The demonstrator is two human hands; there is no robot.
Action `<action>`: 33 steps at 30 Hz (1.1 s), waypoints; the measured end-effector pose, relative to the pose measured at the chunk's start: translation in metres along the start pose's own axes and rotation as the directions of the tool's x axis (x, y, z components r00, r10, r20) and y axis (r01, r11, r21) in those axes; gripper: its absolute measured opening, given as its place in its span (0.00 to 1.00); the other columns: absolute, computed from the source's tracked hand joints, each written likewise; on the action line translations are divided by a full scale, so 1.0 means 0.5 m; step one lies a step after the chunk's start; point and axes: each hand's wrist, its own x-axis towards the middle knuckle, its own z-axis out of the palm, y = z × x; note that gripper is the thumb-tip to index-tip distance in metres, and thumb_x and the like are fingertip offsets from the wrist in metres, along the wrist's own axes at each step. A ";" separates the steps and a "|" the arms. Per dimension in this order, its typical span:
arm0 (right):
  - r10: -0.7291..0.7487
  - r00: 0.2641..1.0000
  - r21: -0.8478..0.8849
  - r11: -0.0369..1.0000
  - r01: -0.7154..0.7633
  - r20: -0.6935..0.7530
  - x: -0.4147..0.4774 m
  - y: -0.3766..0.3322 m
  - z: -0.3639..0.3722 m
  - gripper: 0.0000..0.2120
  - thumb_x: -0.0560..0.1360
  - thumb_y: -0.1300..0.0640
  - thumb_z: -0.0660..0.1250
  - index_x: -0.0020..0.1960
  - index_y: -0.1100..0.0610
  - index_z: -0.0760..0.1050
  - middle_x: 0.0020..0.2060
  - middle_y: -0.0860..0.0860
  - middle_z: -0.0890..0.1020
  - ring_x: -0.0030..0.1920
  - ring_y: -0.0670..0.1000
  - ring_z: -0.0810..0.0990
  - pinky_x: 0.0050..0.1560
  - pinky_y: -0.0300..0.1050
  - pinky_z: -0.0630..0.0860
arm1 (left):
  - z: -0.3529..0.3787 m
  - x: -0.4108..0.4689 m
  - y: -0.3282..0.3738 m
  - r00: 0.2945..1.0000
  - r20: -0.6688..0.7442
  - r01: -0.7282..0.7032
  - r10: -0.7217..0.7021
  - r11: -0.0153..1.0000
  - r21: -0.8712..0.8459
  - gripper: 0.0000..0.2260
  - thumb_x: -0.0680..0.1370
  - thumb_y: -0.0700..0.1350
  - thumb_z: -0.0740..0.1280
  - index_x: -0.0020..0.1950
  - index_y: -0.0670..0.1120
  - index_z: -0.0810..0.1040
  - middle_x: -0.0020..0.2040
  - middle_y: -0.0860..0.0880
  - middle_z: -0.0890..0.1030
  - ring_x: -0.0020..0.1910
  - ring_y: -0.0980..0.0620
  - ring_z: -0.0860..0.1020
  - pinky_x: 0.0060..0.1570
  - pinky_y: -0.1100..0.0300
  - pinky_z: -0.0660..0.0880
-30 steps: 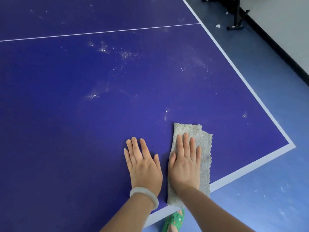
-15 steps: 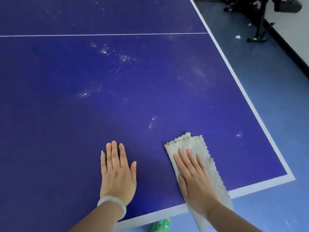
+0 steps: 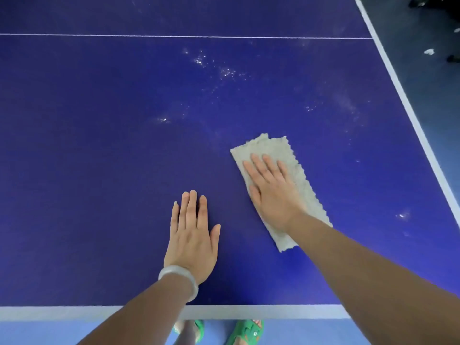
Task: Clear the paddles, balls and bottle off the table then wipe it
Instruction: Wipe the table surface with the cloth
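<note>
A dark blue table-tennis table (image 3: 99, 145) fills the view, with white edge lines. My right hand (image 3: 271, 192) lies flat, fingers spread, pressing a folded grey cloth (image 3: 298, 180) onto the table surface, angled toward the upper left. My left hand (image 3: 191, 235) rests palm-down on the bare table just left of the cloth, holding nothing; a pale bangle sits on its wrist. White dusty specks (image 3: 214, 66) dot the surface beyond the cloth. No paddles, balls or bottle are in view.
The table's near edge (image 3: 249, 312) runs along the bottom, its right edge (image 3: 408, 105) slants down the right side. Blue floor lies beyond both. My feet in green sandals (image 3: 245, 331) stand under the near edge. A white scrap (image 3: 428, 51) lies on the floor at upper right.
My right hand has pushed the cloth forward, away from the near edge and fully onto the table. My left hand stays flat, now farther from the right hand. The view has shifted toward the table's end.
</note>
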 end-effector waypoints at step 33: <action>0.374 0.924 0.136 0.922 -0.362 -0.078 -0.143 0.038 0.025 0.28 0.83 0.48 0.44 0.81 0.54 0.47 0.80 0.50 0.49 0.80 0.51 0.44 0.79 0.52 0.42 | 0.008 -0.001 -0.002 1.000 0.011 0.005 -0.005 1.000 -0.006 0.31 0.81 0.56 0.39 0.79 0.40 0.55 0.79 0.40 0.55 0.79 0.43 0.51 0.77 0.45 0.50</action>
